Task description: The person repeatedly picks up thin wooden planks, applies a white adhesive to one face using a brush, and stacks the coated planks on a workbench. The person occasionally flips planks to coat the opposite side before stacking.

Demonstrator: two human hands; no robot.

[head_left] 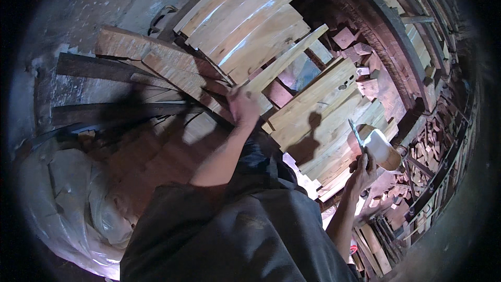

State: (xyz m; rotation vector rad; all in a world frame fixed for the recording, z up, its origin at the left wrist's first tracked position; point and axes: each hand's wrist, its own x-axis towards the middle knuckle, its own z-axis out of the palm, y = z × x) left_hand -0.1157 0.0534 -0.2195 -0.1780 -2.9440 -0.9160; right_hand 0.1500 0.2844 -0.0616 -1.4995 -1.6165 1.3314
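My left hand (243, 105) is closed around the near end of a narrow pale board (287, 60), which slants up to the right across a gap between two board panels. In my right hand (361, 173) is a brush (356, 131) with its bristles pointing up. Right beside that hand sits a round-cornered container (383, 149), white inside; whether my fingers also touch it I cannot tell. The far panel (245, 26) is made of several boards with white streaks on them. A nearer panel (323, 120) lies below the narrow board, with two dark knots near its upper end.
Loose planks (156, 62) are piled at the left. A crumpled clear plastic sheet (78, 203) bulges at the lower left. Wood blocks (360, 49) lie beyond the panels, and many offcuts (428, 151) are heaped at the right behind a dark bar (436, 190).
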